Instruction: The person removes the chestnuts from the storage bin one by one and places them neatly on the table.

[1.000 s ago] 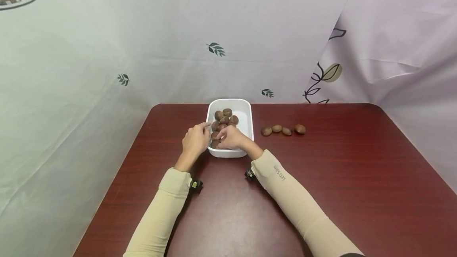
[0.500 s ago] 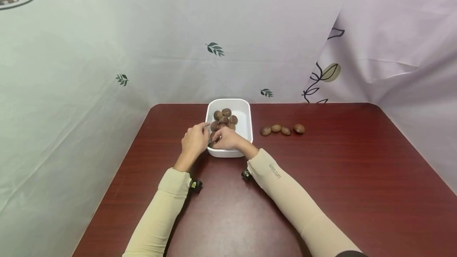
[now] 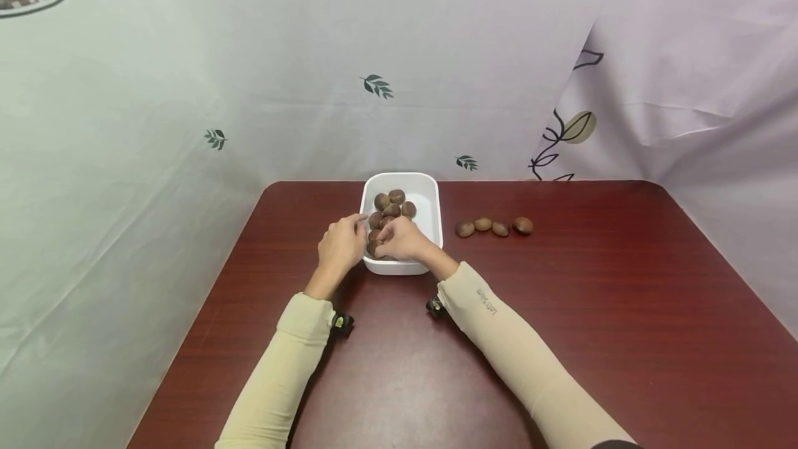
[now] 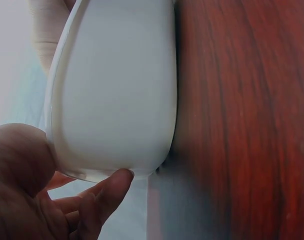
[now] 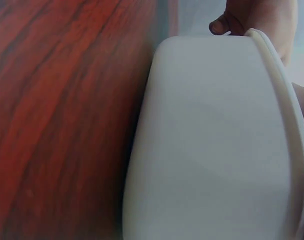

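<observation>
A white plastic container (image 3: pixel 430 217) holds several brown chestnuts (image 3: pixel 391 210), gathered mostly along its left side. My left hand (image 3: pixel 341 244) grips the container's left wall; in the left wrist view its fingers (image 4: pixel 109 195) lie against the outer wall near the rim. Inside the front part, my right hand (image 3: pixel 404 241) reaches down with thumb and fingers pinched at a chestnut (image 3: pixel 374 248) near the front left corner. The right hand covers part of the chestnuts under it. In the right wrist view, the container's outer wall (image 5: pixel 212 135) hides most of that hand.
To the right of the container, several chestnuts (image 3: pixel 483 225) lie in a loose row on the dark red wooden table (image 3: pixel 592 296). A pale cloth backdrop (image 3: pixel 299 89) with leaf prints rises behind the table's far edge.
Inside the container, my right hand shifted slightly left, then back to the right, moving the chestnut at the front left corner a little. My left hand stays at the left wall.
</observation>
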The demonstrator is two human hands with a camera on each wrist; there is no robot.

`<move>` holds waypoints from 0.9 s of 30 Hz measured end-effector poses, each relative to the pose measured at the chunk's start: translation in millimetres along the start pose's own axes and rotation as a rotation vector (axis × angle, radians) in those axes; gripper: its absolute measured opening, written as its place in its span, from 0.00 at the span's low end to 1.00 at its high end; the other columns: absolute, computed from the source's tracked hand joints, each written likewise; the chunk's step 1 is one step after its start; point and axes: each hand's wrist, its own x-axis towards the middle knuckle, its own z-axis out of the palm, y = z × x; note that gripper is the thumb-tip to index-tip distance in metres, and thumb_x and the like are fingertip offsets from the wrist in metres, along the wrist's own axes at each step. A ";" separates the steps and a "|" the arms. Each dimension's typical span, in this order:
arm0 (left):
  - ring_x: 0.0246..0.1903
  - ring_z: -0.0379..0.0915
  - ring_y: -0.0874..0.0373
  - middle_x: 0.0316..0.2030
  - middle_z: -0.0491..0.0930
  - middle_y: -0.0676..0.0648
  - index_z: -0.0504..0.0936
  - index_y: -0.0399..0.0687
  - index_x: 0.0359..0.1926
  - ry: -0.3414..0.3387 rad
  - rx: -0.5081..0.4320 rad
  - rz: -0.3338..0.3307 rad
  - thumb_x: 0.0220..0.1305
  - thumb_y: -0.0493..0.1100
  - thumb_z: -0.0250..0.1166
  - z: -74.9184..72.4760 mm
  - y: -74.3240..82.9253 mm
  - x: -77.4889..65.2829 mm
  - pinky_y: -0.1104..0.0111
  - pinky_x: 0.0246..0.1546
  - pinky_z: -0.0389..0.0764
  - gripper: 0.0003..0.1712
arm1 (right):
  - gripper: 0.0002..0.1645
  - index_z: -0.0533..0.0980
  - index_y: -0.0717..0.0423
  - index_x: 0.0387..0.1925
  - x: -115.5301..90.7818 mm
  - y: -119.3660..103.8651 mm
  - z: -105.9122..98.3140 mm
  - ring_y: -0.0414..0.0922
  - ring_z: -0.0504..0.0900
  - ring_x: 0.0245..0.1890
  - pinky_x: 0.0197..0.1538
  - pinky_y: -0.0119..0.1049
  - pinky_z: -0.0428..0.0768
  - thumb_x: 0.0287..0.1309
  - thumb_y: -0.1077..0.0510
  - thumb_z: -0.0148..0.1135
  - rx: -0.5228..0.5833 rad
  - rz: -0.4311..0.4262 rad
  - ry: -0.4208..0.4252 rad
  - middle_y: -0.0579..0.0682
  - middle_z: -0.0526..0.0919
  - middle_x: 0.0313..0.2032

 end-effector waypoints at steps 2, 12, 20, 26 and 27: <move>0.34 0.78 0.46 0.42 0.81 0.48 0.78 0.63 0.54 -0.002 -0.003 0.000 0.65 0.48 0.51 0.5 0.7 0.4 0.52 0.28 0.73 0.18 | 0.07 0.83 0.58 0.26 -2.6 0.4 -4.4 0.37 0.77 0.21 0.29 0.28 0.75 0.40 0.60 0.69 0.031 0.033 0.015 0.45 0.82 0.23; 0.38 0.78 0.44 0.47 0.80 0.46 0.77 0.63 0.54 0.000 -0.011 0.002 0.65 0.49 0.50 3.5 1.2 1.7 0.51 0.30 0.73 0.19 | 0.13 0.80 0.60 0.36 -26.9 8.2 -51.6 0.57 0.82 0.28 0.25 0.35 0.79 0.44 0.61 0.68 0.177 0.062 0.060 0.53 0.82 0.34; 0.39 0.77 0.43 0.48 0.79 0.46 0.77 0.61 0.55 -0.010 -0.014 0.005 0.65 0.49 0.50 0.1 -0.2 0.8 0.50 0.31 0.73 0.19 | 0.14 0.79 0.64 0.38 -51.2 33.8 -90.5 0.58 0.80 0.29 0.33 0.52 0.79 0.46 0.64 0.66 0.243 0.080 0.099 0.57 0.83 0.33; 0.39 0.77 0.43 0.49 0.79 0.45 0.77 0.61 0.56 -0.021 -0.022 0.000 0.65 0.49 0.50 -1.2 -1.0 0.4 0.51 0.30 0.73 0.20 | 0.15 0.78 0.65 0.40 -66.4 46.9 -110.2 0.54 0.82 0.29 0.33 0.48 0.80 0.47 0.65 0.65 0.228 0.101 0.112 0.57 0.82 0.34; 0.39 0.77 0.43 0.49 0.79 0.45 0.76 0.61 0.56 -0.021 -0.021 -0.002 0.65 0.49 0.50 -1.2 -1.0 0.3 0.51 0.30 0.73 0.20 | 0.16 0.78 0.66 0.41 -68.5 48.6 -112.9 0.54 0.82 0.29 0.34 0.48 0.80 0.47 0.65 0.64 0.231 0.106 0.110 0.58 0.82 0.34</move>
